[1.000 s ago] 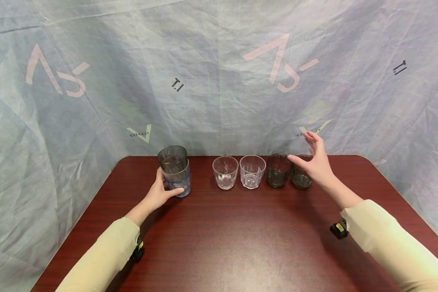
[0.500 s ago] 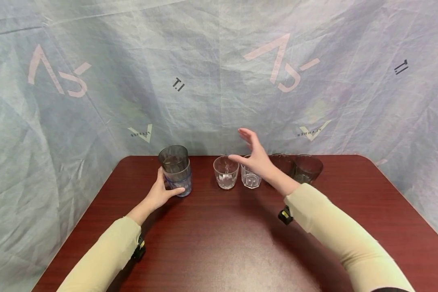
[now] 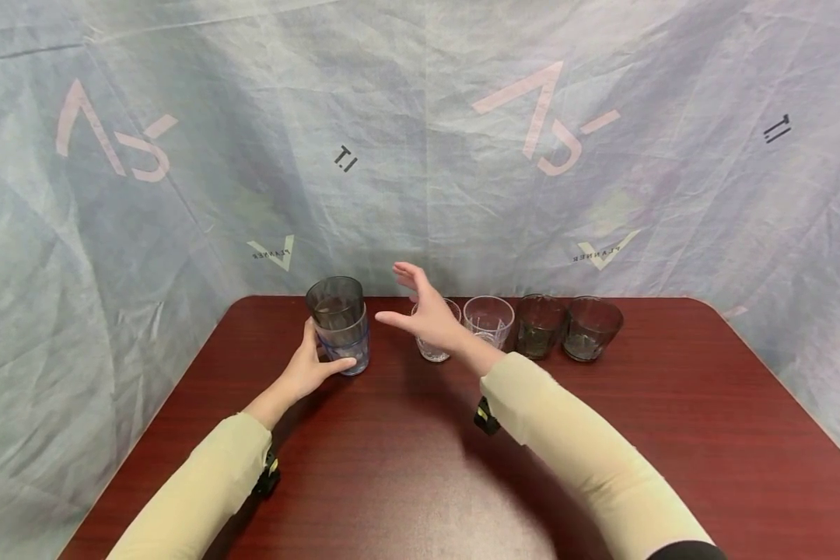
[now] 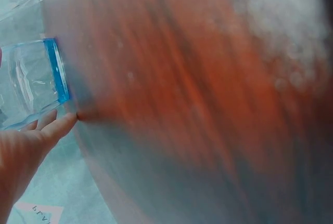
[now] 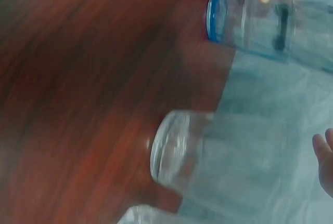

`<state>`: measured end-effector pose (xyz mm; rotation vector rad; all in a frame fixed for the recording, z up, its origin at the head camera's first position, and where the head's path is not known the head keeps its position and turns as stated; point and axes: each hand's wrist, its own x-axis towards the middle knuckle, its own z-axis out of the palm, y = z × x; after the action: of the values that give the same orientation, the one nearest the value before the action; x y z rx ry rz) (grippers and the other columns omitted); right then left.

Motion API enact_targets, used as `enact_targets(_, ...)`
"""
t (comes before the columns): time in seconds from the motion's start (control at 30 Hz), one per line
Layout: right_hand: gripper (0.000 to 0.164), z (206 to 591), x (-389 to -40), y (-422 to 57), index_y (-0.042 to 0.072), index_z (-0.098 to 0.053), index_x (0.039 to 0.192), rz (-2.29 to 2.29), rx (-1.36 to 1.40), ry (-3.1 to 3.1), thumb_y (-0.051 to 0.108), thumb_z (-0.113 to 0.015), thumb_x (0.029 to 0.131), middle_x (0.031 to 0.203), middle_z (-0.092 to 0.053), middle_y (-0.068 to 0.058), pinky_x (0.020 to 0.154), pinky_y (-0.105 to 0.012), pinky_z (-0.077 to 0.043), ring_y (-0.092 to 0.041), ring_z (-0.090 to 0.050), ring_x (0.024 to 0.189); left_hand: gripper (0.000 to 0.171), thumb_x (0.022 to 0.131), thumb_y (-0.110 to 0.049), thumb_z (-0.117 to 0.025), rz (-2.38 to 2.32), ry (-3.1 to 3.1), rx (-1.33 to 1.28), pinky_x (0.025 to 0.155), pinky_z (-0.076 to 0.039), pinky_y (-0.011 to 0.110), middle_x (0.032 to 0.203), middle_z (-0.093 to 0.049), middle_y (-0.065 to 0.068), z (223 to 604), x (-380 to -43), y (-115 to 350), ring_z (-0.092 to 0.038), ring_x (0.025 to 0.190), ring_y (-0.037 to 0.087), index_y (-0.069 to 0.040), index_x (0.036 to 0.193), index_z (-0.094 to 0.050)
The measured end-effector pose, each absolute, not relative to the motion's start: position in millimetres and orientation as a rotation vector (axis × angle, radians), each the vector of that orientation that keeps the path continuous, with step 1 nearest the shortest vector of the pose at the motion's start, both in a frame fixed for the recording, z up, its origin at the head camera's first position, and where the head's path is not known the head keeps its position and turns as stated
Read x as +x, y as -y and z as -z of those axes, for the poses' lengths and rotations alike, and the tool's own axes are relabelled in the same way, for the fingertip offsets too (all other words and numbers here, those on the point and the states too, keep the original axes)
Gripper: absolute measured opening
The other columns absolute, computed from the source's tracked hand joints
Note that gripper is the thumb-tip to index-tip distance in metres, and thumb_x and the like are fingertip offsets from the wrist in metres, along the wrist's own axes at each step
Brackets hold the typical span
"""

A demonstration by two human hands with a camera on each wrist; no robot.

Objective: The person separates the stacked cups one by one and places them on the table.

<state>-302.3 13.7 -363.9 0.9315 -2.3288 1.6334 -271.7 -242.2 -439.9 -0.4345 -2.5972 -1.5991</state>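
Note:
My left hand [image 3: 302,375] grips a clear glass with a blue-tinted base [image 3: 357,351], fingers behind it and thumb in front. A smoky dark glass [image 3: 334,302] is nested in its top, so the two form an upright stack. To the right of the stack, my right hand [image 3: 427,317] is held in the air with thumb and fingers spread, touching nothing. It partly covers a clear glass [image 3: 432,355] in the head view. The right wrist view shows the blue-based glass [image 5: 252,24] and that clear glass [image 5: 179,148] beyond the palm.
Right of the covered glass, a faceted clear glass [image 3: 488,313] and two smoky dark glasses [image 3: 540,330] [image 3: 591,333] stand in a row. They are near the back edge of the reddish-brown table [image 3: 406,467]. A printed grey cloth [image 3: 420,155] hangs close behind.
My right hand has travelled left, from over the dark glasses past the clear ones towards the stack, staying spread. My left hand keeps its grip in the same place.

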Motion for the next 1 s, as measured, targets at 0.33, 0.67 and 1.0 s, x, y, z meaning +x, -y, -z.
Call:
enact_targets(0.33,0.083,369,-300,20,0.015,-0.024,0.150,-1.613,0.943,2.439,0.025,-0.077,0.086,0.150,-0.037,-0.005,0.105,-0.044,-0.038,-0.024,-0.038,0.136,0.098,0.086,-0.003,-0.074,1.632,2.601,-0.429,0.108,-0.027,0.059,0.149,-0.021,0.028,415,-256,233,-0.029,0.136,0.046,-0.004,0.151,0.000)
enact_targets(0.67,0.087,363,-299,42,0.014,-0.022,0.153,-1.589,0.957,2.520,0.028,-0.076,0.086,0.151,-0.037,-0.005,0.102,-0.041,-0.042,-0.020,-0.044,0.131,0.101,0.086,-0.005,-0.074,1.629,2.601,-0.465,0.108,-0.028,0.059,0.151,-0.017,0.026,421,-261,235,-0.028,0.137,0.045,-0.005,0.151,0.003)
enact_targets(1.0,0.090,365,-301,52,0.014,-0.021,0.154,-1.572,0.879,2.612,0.033,-0.076,0.086,0.148,-0.041,-0.002,0.099,-0.037,-0.043,-0.018,-0.047,0.127,0.103,0.086,-0.016,-0.077,1.589,2.559,-0.519,0.104,-0.034,0.058,0.151,-0.017,0.023,440,-271,243,-0.032,0.135,0.044,-0.014,0.153,0.002)
